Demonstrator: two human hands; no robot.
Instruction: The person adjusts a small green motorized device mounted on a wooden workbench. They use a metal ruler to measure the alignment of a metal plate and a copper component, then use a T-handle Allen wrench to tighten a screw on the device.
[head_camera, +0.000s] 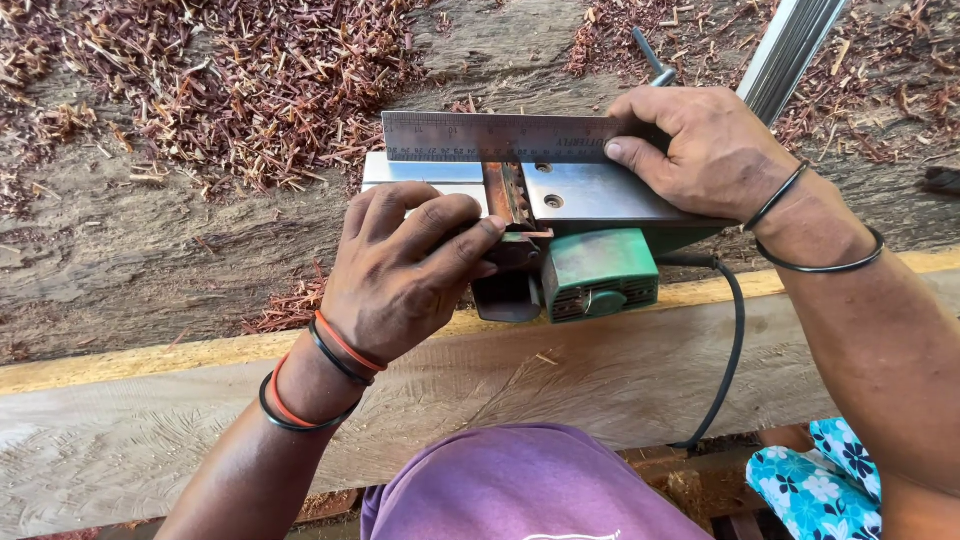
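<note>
A green electric planer (598, 272) lies upside down on a wooden plank (600, 375), its shiny metal sole (590, 195) facing up. My left hand (400, 275) is closed on the planer's body beside the blade slot (508, 192), fingers curled over it. My right hand (705, 150) presses a steel ruler (490, 137) on edge across the sole's far side. Both wrists carry thin bands.
Reddish wood shavings (250, 80) cover the ground beyond the planer. A black power cord (730, 350) runs down off the plank. Bundled metal rods (790, 45) lie at the top right. A blue flowered cloth (820, 485) sits at the lower right.
</note>
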